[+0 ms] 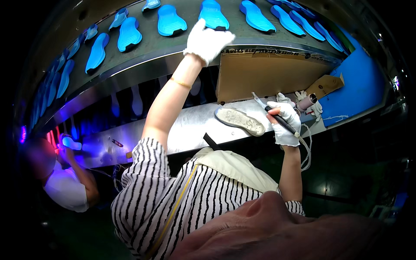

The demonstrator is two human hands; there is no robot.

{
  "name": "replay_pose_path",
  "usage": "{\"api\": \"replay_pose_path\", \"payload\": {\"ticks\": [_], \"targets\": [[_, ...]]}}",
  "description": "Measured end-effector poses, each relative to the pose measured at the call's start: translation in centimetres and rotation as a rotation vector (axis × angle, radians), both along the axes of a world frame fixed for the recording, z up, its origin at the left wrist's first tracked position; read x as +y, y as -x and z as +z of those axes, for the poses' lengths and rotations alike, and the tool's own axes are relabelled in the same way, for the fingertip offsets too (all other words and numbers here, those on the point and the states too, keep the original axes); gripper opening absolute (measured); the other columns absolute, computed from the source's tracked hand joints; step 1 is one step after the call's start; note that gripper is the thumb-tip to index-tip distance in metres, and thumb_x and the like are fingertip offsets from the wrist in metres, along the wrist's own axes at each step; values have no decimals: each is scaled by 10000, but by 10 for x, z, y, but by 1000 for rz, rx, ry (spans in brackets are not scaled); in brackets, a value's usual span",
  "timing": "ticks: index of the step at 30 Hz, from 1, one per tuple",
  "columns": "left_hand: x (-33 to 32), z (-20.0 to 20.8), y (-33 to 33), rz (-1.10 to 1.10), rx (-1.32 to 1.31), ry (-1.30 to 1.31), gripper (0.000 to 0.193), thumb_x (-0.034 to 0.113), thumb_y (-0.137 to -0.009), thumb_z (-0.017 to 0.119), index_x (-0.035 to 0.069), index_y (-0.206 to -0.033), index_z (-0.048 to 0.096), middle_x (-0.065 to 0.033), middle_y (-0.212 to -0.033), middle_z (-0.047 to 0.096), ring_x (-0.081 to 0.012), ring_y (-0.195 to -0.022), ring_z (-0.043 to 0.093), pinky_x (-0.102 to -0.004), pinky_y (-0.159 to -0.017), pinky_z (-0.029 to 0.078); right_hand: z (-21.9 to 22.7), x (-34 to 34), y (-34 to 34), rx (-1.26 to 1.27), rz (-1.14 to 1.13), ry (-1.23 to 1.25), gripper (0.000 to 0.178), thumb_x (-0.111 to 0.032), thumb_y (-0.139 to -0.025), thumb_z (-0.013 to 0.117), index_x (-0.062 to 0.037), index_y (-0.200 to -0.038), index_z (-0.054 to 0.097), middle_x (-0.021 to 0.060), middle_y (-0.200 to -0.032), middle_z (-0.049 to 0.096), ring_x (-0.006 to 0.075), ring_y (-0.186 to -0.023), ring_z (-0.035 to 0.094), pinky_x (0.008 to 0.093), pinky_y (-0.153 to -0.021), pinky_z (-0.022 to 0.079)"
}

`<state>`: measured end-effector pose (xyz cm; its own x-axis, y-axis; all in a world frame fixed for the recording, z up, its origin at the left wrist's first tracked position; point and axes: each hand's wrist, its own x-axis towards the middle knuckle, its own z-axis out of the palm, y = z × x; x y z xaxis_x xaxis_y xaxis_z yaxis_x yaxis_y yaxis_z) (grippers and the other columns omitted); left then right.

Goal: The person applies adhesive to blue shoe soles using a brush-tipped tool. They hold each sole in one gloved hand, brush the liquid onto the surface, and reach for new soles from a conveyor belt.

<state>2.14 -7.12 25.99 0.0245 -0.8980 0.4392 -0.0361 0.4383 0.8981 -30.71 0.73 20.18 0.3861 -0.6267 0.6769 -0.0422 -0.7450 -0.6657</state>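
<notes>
My left hand (208, 42), in a white glove, is stretched out over the near edge of the dark conveyor belt (149, 45). Its thumb and fingers are apart, overlapping the lower end of a bright blue shoe sole (213, 16); whether they touch it I cannot tell. A black-handled tool (284, 123) with a thin metal tip and a pale cord is gripped in my right hand (286, 130), also gloved with bare fingertips showing. Beside that hand, a speckled grey-white sole (239, 121) lies on the metal bench (186, 125).
More blue soles (171, 21) lie spaced along the belt. A cardboard sheet (268, 76) stands behind the bench. To the right are a thread cone (307, 102), crumpled white gloves (315, 108) and a blue panel (357, 82). Another person (67, 184) works at the left, holding a glowing sole.
</notes>
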Motion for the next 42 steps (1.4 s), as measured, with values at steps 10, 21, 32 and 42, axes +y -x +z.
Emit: {"api": "replay_pose_path", "payload": {"ticks": [10, 21, 32, 42], "targets": [[40, 9, -76, 1046, -1237, 439, 376, 310, -834, 646, 138, -1167, 670, -161, -1185, 637, -339, -1109, 591, -436, -990, 456, -16, -4, -9, -11, 104, -220, 178, 89, -781, 708, -16, -908, 641, 54, -910, 647, 119, -811, 612, 255, -755, 499], [156, 15, -60, 843, -780, 576, 186, 117, -762, 780, 52, -916, 697, -84, -849, 618, -232, -803, 607, -336, -749, 490, -39, -15, -19, -93, 224, -458, 245, 60, -810, 707, -26, -1006, 587, 70, -919, 671, 95, -755, 617, 231, -712, 494], [209, 4, -40, -265, 478, 518, 518, 403, -1040, 361, 20, -797, 611, -221, -896, 638, -278, -817, 607, -373, -809, 508, -45, -14, -28, -233, 210, -558, 195, 27, -834, 682, -37, -978, 567, 31, -827, 597, 104, -724, 587, 241, -712, 472], [213, -114, 69, -144, 1086, -370, 909, 764, -855, 430, 53, -1421, 408, -192, -1349, 538, -356, -1181, 572, -523, -996, 485, -23, 21, -56, -1, 339, -329, 171, 38, -824, 677, -39, -919, 557, 9, -809, 579, 74, -724, 557, 222, -677, 460]]}}
